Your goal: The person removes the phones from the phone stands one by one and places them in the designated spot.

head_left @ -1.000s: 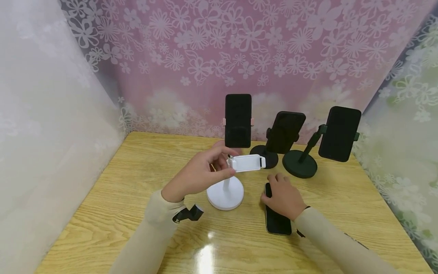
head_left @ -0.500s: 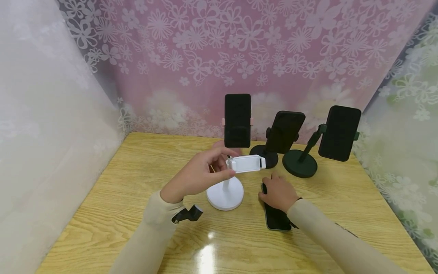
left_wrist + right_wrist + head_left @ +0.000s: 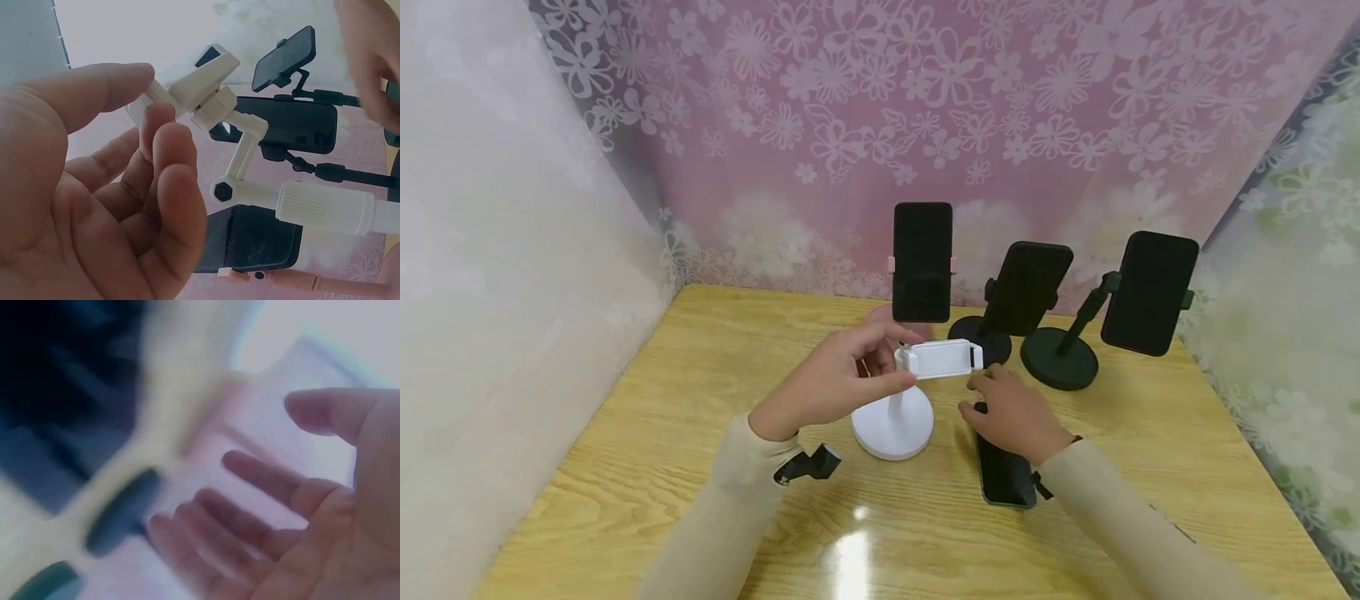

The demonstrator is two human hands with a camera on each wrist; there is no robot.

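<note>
My left hand (image 3: 842,375) pinches the clamp (image 3: 942,359) of a white phone stand between thumb and fingers. The clamp holds no phone, and its round white base (image 3: 892,425) stands on the table. In the left wrist view the folding white neck (image 3: 244,156) leads away from my fingertips. My right hand (image 3: 1017,414) is over a dark phone (image 3: 1006,479) lying flat on the table, covering its upper part. In the right wrist view, the fingers of that hand (image 3: 312,519) are spread and loosely bent, with nothing between them.
Behind stand three more phone stands, each bearing a phone: a pink one with its phone (image 3: 922,262), a black one (image 3: 979,342), and a dark green one (image 3: 1060,358). A floral curtain (image 3: 850,125) hangs behind the wooden table (image 3: 647,450).
The flat phone has shifted slightly left and away from me. My right hand has moved forward, its fingertips now past the phone's far end. My left hand stays on the clamp.
</note>
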